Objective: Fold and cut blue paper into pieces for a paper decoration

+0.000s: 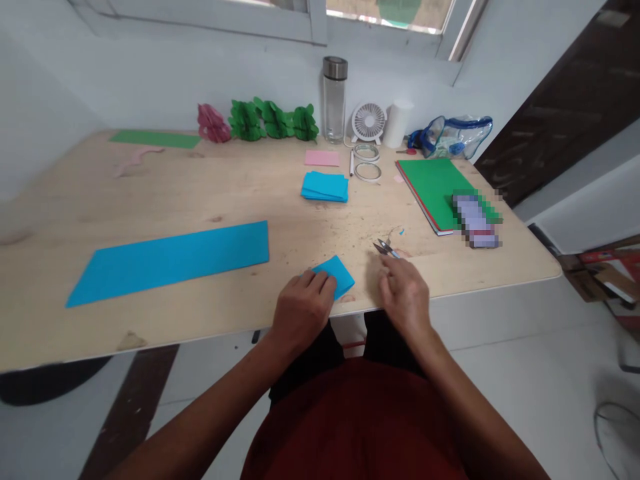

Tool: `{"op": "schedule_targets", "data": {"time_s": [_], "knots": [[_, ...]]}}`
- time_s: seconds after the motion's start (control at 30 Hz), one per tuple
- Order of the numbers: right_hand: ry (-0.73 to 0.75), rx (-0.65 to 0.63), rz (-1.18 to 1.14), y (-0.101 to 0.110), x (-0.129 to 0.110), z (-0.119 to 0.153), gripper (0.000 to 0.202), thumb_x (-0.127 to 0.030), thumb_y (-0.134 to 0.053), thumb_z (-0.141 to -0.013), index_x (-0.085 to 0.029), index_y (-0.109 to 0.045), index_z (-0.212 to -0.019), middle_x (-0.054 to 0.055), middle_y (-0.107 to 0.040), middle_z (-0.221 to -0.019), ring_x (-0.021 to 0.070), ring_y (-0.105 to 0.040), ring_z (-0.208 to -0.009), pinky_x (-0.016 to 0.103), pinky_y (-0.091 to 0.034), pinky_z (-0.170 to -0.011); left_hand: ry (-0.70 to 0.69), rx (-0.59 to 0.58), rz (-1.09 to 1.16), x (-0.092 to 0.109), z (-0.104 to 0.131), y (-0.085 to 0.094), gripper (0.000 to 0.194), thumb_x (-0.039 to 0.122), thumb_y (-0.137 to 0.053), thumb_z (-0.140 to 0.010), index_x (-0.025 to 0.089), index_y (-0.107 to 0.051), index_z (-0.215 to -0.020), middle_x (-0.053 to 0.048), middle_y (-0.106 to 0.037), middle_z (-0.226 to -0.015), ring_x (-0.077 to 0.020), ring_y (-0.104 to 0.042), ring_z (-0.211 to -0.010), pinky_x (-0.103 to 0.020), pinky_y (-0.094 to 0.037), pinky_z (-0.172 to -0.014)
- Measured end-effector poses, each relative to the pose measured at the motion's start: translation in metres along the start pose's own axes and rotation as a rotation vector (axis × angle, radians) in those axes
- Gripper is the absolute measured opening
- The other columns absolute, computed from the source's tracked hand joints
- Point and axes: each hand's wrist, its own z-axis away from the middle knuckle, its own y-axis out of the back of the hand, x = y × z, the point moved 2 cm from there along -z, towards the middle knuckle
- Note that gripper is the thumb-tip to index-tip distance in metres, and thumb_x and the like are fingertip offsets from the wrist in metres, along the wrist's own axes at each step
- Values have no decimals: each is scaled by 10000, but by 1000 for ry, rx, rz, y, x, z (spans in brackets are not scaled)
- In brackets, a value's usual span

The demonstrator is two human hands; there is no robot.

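Observation:
A small folded piece of blue paper (341,275) lies near the table's front edge. My left hand (306,303) is closed over its left part, fingers curled and pressed together on it, hiding that side. My right hand (406,293) is just right of the paper, its fingers curled at the handle end of small thread snips (384,247). The snips' dark blades point away from me and stand a little apart. The grip on the handle is partly hidden by the fingers. A tiny blue scrap (401,232) lies beyond the snips.
A long blue paper strip (175,261) lies left; stacked blue pieces (325,187) sit ahead. Tape rolls (367,172), a bottle (335,100), a fan (369,123) and green paper shapes (275,120) line the back. Green sheets (430,190) and a phone (475,220) lie right.

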Motion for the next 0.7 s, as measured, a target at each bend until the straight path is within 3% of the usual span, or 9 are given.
{"op": "schedule_targets", "data": {"time_s": [0.17,0.37,0.53,0.7], "knots": [[25,-77,284,11,36,-14,275,-240,-524,-879,-142,-662,-1094,134,-674,-999,277,-563,-929,401,-466,-838,-10,-61,6,1,-5,4,121,145,-507,-856,157,-597,-776,-96,-626,-792,-234,-561,-699,-341,-398,-579],[18,-216,401,6,45,-30,207,-251,-555,-859,-167,-672,-1009,118,-648,-908,260,-561,-865,334,-441,-731,-11,-170,32,-1,-15,7,52,192,-558,-835,159,-596,-852,-107,-637,-854,-241,-574,-735,-342,-420,-594],[-42,-261,365,10,48,-34,220,-245,-561,-835,-172,-673,-1011,98,-632,-879,242,-594,-815,314,-445,-689,-3,-213,44,-1,-19,9,46,190,-570,-830,159,-589,-858,-120,-640,-918,-246,-585,-762,-344,-431,-600],[-3,-233,102,29,37,-9,272,-242,-517,-865,-194,-620,-1112,65,-611,-909,200,-615,-789,288,-472,-675,-17,-254,32,-1,-21,7,76,206,-591,-830,155,-609,-883,-121,-647,-999,-245,-587,-771,-348,-441,-600]]}}
